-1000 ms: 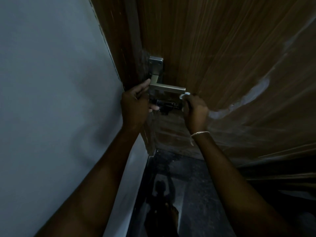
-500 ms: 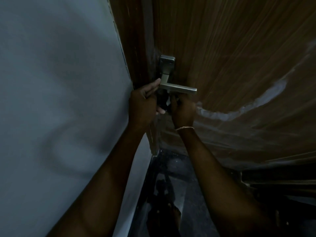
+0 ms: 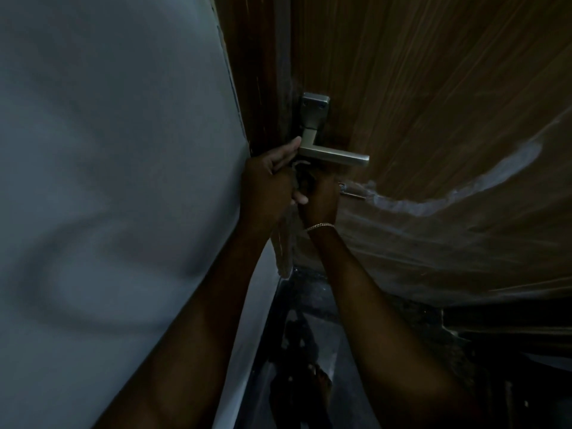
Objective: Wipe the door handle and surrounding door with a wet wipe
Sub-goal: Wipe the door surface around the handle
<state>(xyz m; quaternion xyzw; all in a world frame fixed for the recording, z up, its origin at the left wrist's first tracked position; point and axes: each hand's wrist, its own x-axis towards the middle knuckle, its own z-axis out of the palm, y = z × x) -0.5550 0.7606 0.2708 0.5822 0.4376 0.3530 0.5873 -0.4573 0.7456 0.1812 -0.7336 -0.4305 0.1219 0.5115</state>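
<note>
A silver lever door handle (image 3: 335, 157) sits on a brown wooden door (image 3: 433, 88), with its square backplate (image 3: 315, 109) above. My left hand (image 3: 267, 187) wraps around the door edge just below the handle, and its thumb touches the lever's base. My right hand (image 3: 322, 196) is curled under the lever, close against the left hand. A small pale scrap of wet wipe (image 3: 299, 165) shows between the two hands, beneath the lever. Most of the wipe is hidden in the right hand's fingers.
A grey wall (image 3: 108, 181) fills the left side, right up to the door frame (image 3: 247, 72). Pale smeared streaks (image 3: 464, 193) curve across the door to the right of the handle. Below are a dark glossy floor (image 3: 349, 351) and a bare foot (image 3: 322, 382).
My right hand has slid left with the wipe, from the lever's free end to under the lever beside my left hand. The left hand has stayed at the door edge.
</note>
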